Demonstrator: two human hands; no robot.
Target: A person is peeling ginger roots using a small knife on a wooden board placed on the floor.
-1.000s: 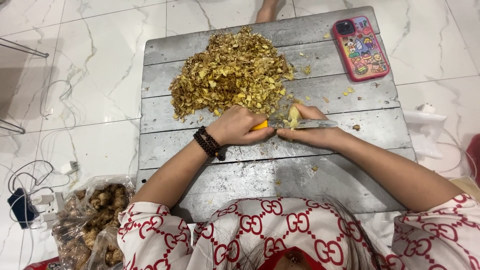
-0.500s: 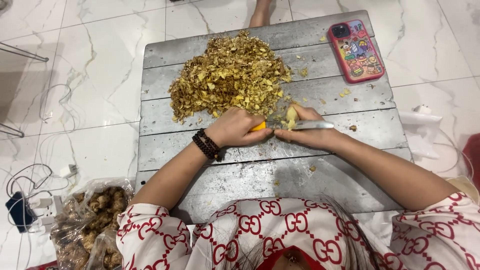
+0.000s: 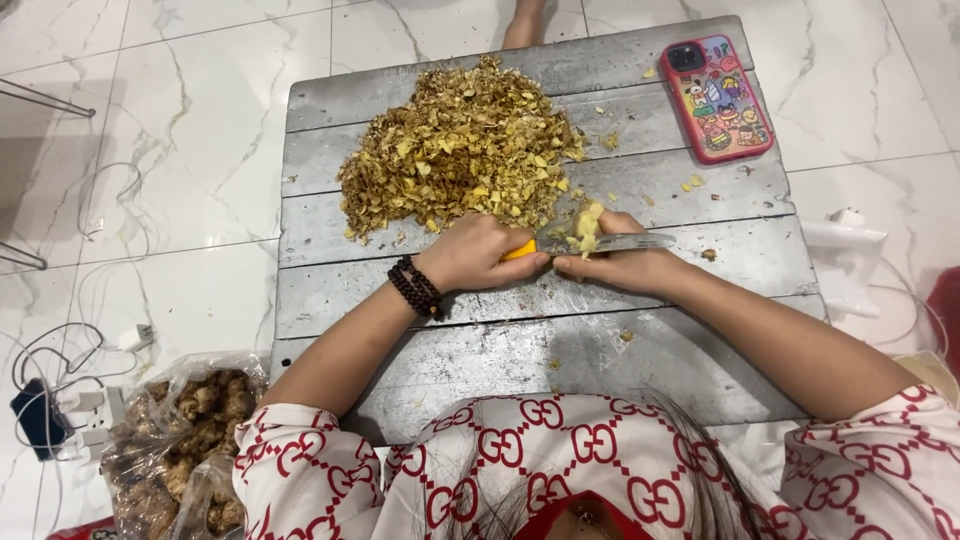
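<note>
At centre frame, just right of the middle, a pale yellow root piece (image 3: 587, 228) sits pinched between the fingers of the right hand (image 3: 625, 265), held up against the blade so that its skin can be pared. A knife (image 3: 590, 244) lies across it, blade pointing toward the right of the frame. Its yellow handle is enclosed by the left hand (image 3: 480, 255), fingers curled shut around it, which gives a firm grip for scraping. A dark beaded bracelet (image 3: 415, 288) circles the left wrist. Directly above the hands, a large heap of brown and yellow peelings (image 3: 455, 155) covers the upper middle of the grey planked tabletop (image 3: 640, 350), placed where scraps fall away from the blade. A phone in a red patterned case (image 3: 717, 96) lies at upper right, well apart from the debris. At lower left, on the marble floor (image 3: 190, 110), a clear bag of knobbly brown roots (image 3: 185, 430) stands within reach.
</note>
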